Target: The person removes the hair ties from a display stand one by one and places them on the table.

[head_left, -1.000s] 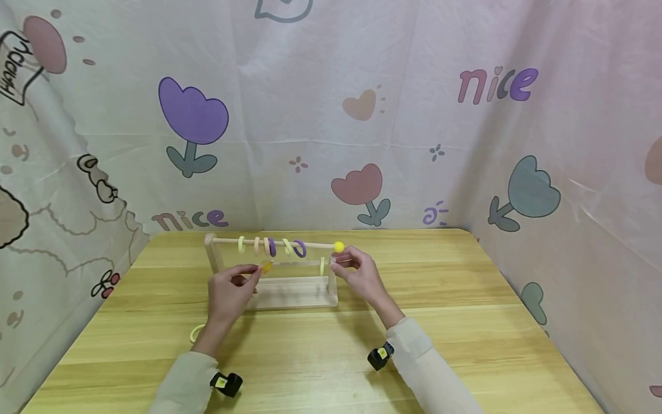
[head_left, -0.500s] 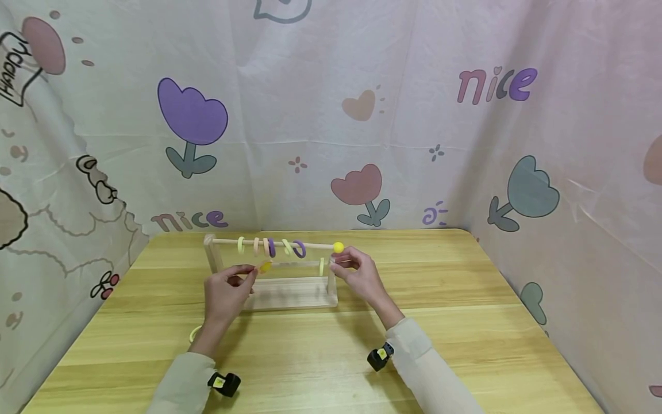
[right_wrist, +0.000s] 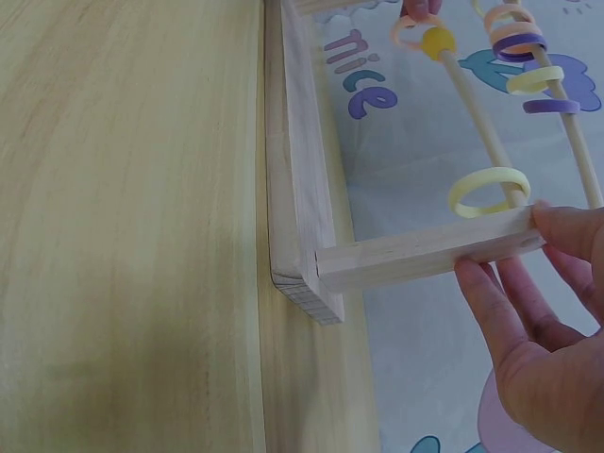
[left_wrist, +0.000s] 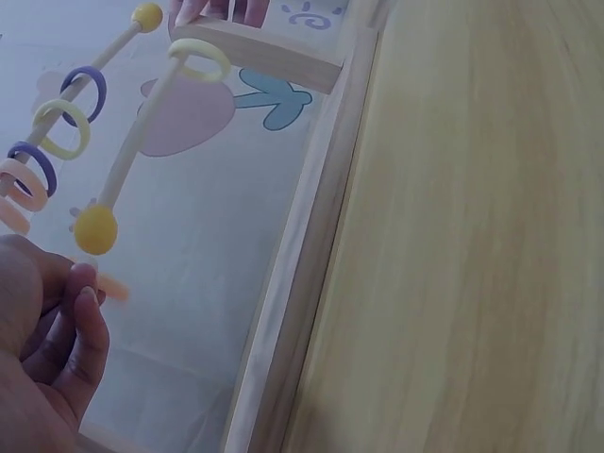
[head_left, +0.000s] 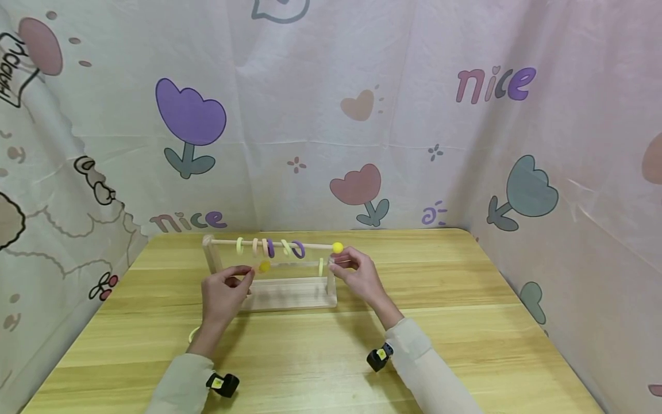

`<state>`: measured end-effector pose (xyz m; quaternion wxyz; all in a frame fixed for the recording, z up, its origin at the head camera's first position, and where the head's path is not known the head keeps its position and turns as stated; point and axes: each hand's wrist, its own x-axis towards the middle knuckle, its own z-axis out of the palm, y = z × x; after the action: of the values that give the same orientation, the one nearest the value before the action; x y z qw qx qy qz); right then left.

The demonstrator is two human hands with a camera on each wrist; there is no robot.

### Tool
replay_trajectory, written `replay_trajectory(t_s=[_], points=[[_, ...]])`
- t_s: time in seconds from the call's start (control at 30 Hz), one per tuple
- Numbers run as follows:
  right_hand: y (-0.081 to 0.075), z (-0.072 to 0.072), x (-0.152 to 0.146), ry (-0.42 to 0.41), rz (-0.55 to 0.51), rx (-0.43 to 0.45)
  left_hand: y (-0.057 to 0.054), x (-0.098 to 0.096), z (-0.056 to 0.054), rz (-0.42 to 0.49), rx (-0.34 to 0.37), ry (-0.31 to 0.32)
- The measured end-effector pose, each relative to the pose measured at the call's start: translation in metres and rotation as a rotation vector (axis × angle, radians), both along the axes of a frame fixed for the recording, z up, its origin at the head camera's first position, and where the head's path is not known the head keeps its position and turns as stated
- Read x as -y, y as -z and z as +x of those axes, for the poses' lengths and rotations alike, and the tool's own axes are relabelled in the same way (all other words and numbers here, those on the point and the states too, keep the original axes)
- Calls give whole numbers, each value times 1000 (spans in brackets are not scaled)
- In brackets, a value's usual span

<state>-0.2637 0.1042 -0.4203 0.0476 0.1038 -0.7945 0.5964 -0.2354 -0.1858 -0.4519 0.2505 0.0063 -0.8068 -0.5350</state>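
Observation:
My left hand [head_left: 222, 293] pinches a peach ring [left_wrist: 113, 287] between thumb and fingertips. The ring is just off the yellow ball [left_wrist: 96, 229] that caps the lower rod [left_wrist: 132, 160] of a wooden stand [head_left: 292, 296]. At the stand's right end, my right hand [head_left: 359, 276] grips the top of the upright post [right_wrist: 425, 250], thumb on one side and fingers on the other. One pale yellow ring [right_wrist: 489, 189] hangs on the lower rod close to that post. Pale yellow, peach and purple rings [head_left: 298, 249] hang along the upper rod [head_left: 318, 246].
Another yellow ball [head_left: 338, 248] caps the upper rod's right end. On the wooden table [head_left: 310, 356], a pale yellow ring [head_left: 193, 334] lies partly hidden behind the left forearm. A patterned cloth [head_left: 289, 190] hangs behind the table.
My left hand has drawn slightly left with the peach ring, and the lower rod's yellow ball now shows more fully. The right hand keeps its grip on the post.

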Motion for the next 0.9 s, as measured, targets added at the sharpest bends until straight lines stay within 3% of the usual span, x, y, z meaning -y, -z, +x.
replay_trajectory(t_s=[0.2,0.53,0.9], points=[[10,-9,-3,-12,-16,-16,1,2,1,-12,8,-13],[11,-10,-7,-56,-26,-23,-2,6,7,10,9,8],[12,-10,-5,-33,-25,-17,-7,14,16,-21,32,44]])
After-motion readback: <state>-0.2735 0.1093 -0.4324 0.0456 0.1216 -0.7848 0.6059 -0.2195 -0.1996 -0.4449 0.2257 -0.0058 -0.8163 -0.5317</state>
